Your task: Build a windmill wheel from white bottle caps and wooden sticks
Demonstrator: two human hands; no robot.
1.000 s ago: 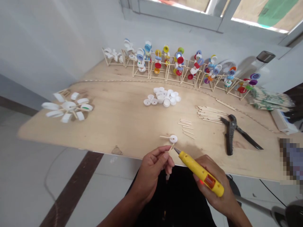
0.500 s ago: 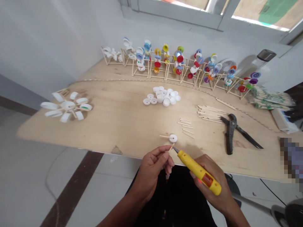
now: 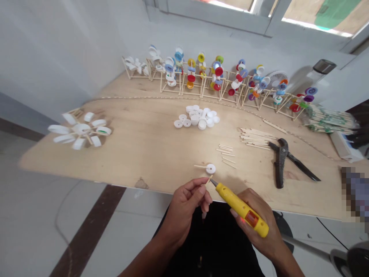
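A plywood worktop (image 3: 135,154) runs along a white wall (image 3: 63,42), its near edge just past the hands. The left hand (image 3: 186,209) pinches a short stick (image 3: 209,179) between its fingers (image 3: 198,188), and the right hand (image 3: 253,219) grips a yellow electric pen (image 3: 238,207), its metal tip almost touching the stick's end and an orange light showing in its body. The hands are apart but close. Just beyond them, a white cap (image 3: 210,168) lies on the worktop with a thin stick (image 3: 200,166) running from its side. Further out lie loose sticks (image 3: 227,157), a stick pile (image 3: 255,138), black shears (image 3: 279,165), a heap of white caps (image 3: 196,118) and, along the back, a row of stick frames (image 3: 171,90) carrying colored caps.
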